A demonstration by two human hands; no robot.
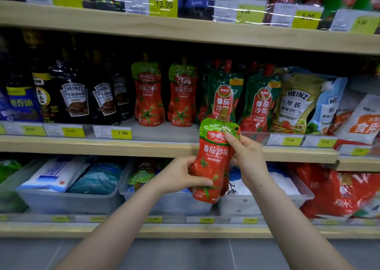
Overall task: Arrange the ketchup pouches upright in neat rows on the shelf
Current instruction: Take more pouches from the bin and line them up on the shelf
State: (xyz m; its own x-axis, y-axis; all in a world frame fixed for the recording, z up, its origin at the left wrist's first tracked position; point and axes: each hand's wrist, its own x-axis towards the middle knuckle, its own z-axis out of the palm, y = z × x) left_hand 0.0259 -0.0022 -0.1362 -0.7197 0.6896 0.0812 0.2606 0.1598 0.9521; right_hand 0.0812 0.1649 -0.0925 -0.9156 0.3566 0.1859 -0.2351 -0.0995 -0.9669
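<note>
1. Both hands hold one ketchup pouch (213, 163) in the air in front of the middle shelf (98, 146), below its front edge and not resting on anything.
2. The left hand (181, 175) grips the lower left side of the pouch, thumb across the front and fingers curled behind.
3. The right hand (246, 156) pinches the upper right edge of the pouch, thumb on the green top part.
4. The pouch is nearly upright, tilted slightly, with its brown cap (224, 113) at the top and its printed front facing the camera.
5. On the middle shelf two matching red-and-green pouches (149, 93) stand upright side by side, with a bare patch of shelf in front of them.
6. Just to their right stand two dark green ketchup pouches (223, 97) with red caps, also upright.
7. Dark sauce pouches (75, 97) stand to the left, and a salad dressing pouch (296, 105) leans at the right.
8. Yellow price tags (122, 133) line the shelf front.
9. Grey bins (67, 202) holding bags sit on the shelf below.
</note>
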